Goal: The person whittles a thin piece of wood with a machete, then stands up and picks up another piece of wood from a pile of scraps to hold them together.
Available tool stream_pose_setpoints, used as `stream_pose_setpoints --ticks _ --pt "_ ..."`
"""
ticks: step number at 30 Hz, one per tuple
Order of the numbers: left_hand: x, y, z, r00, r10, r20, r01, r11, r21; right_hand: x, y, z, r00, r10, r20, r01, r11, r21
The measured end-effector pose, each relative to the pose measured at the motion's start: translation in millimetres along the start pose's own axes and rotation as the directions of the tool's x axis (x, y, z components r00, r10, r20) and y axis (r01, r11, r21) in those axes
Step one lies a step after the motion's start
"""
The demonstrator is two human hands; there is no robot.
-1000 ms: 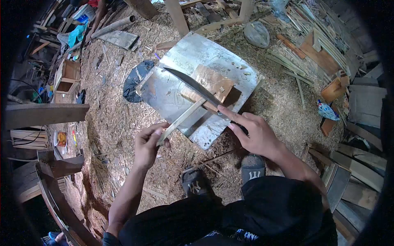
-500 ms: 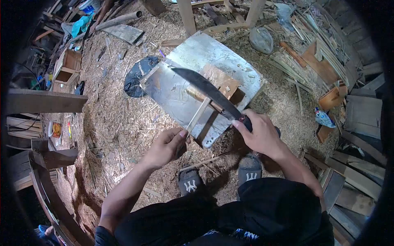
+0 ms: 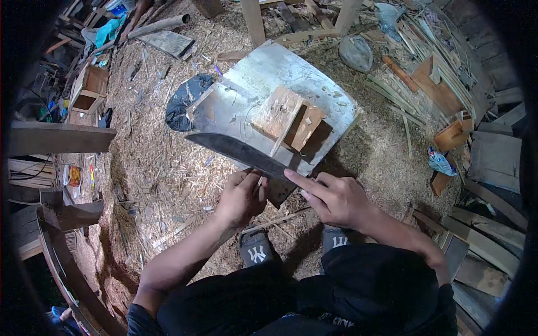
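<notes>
Left hand [image 3: 242, 195] grips wood strip [image 3: 284, 134] by board's [image 3: 291, 66] near corner, far end over block [image 3: 273, 111]; right hand [image 3: 340, 203] clamped on knife [image 3: 231, 148], blade hiding strip's middle; handle hidden

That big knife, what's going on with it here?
A person is working a thin wooden strip with the big knife. The right hand holds the knife, index finger stretched along the blade; the left hand grips the strip's near end. The blade crosses over the strip just ahead of the left hand. The strip's far end lies over a wooden block on a pale board, with wood shavings around.
</notes>
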State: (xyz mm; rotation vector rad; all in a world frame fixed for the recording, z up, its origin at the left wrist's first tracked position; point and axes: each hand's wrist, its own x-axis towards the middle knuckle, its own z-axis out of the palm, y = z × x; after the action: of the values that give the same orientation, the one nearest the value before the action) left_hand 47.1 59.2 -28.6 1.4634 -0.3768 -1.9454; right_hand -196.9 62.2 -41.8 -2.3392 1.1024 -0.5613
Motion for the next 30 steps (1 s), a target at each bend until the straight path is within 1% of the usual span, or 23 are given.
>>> stream_pose_setpoints --ticks 1,5,6,7,8,10,11,13,14,15,17,18,19,20,21,22,23,25,26,27,28,29,30 --pt "0 -1 4 0.993 -0.035 -0.117 0.027 0.997 -0.067 0 1 0 0.999 -0.035 -0.016 0.035 0.998 -0.05" --pt "13 -12 -6 0.992 -0.056 -0.114 0.052 0.998 -0.034 6 17 -6 0.997 -0.075 0.01 0.076 0.99 -0.122" --pt "29 -25 -18 0.995 0.1 -0.018 -0.1 0.995 0.01 8 21 -3 0.992 -0.114 -0.053 0.107 0.987 -0.12" --pt "34 -25 -18 0.965 0.248 0.083 -0.252 0.967 0.04 10 24 -1 0.981 -0.153 -0.116 0.139 0.983 -0.121" --pt "34 -24 -22 0.965 0.249 0.082 -0.252 0.967 0.041 11 25 -2 0.981 -0.154 -0.117 0.14 0.983 -0.119" --pt "20 0 -9 0.993 -0.01 0.115 0.023 0.993 -0.115 13 29 -4 0.989 -0.089 -0.116 0.07 0.985 -0.157" --pt "16 2 -6 0.993 -0.011 0.115 0.024 0.993 -0.117 12 34 -5 0.989 -0.089 -0.114 0.071 0.985 -0.157" --pt "9 0 4 1.0 -0.013 0.009 0.013 0.999 0.05 8 45 -4 0.991 0.043 -0.126 -0.049 0.998 -0.045" --pt "7 -2 10 0.997 -0.022 -0.074 0.024 0.999 0.035 7 44 -1 0.999 -0.014 -0.052 0.009 0.995 -0.1" --pt "8 -3 15 0.997 -0.023 -0.075 0.026 0.999 0.031 6 42 0 0.999 -0.015 -0.048 0.01 0.995 -0.099" --pt "10 -3 19 0.982 0.0 -0.189 -0.015 0.997 -0.082 5 38 4 0.991 -0.116 -0.068 0.11 0.99 -0.085" --pt "12 -5 9 0.982 -0.003 -0.191 -0.013 0.997 -0.078 7 43 -2 0.992 -0.098 -0.085 0.088 0.99 -0.108" --pt "16 -9 -9 0.999 -0.027 0.02 0.029 0.995 -0.098 10 45 -4 0.992 -0.097 -0.082 0.089 0.991 -0.105" --pt "18 -13 -21 0.972 -0.044 0.231 0.071 0.991 -0.11 13 47 -6 0.996 -0.029 -0.088 0.023 0.998 -0.066" --pt "16 -11 -13 0.972 -0.039 0.233 0.067 0.991 -0.114 15 49 -8 0.995 0.037 -0.093 -0.04 0.999 -0.032" --pt "11 -7 2 0.993 -0.061 0.101 0.077 0.985 -0.155 15 44 -7 1.0 -0.021 -0.003 0.021 1.0 -0.014" --pt "9 -4 10 0.995 -0.091 -0.032 0.083 0.978 -0.194 12 39 -3 0.986 -0.139 -0.087 0.136 0.99 -0.039" --pt "9 -4 8 0.994 -0.111 0.001 0.109 0.974 -0.2 11 40 -5 0.989 -0.148 -0.03 0.144 0.984 -0.105" --pt "8 -6 8 0.991 -0.13 0.034 0.135 0.968 -0.213 13 42 -11 0.999 0.003 -0.044 -0.006 0.998 -0.056" --pt "6 -5 6 0.991 -0.133 0.032 0.137 0.967 -0.216 18 44 -20 0.987 0.153 -0.049 -0.154 0.988 -0.007" --pt "3 0 4 0.985 -0.151 0.088 0.166 0.965 -0.203 20 56 -17 0.977 0.103 -0.188 -0.111 0.993 -0.029" --pt "2 6 5 0.976 -0.162 0.148 0.189 0.964 -0.189 18 51 -19 0.977 0.098 -0.189 -0.106 0.994 -0.035" --pt "0 11 10 0.971 -0.19 0.142 0.214 0.961 -0.176 14 39 -21 0.996 0.044 -0.083 -0.048 0.998 -0.05"
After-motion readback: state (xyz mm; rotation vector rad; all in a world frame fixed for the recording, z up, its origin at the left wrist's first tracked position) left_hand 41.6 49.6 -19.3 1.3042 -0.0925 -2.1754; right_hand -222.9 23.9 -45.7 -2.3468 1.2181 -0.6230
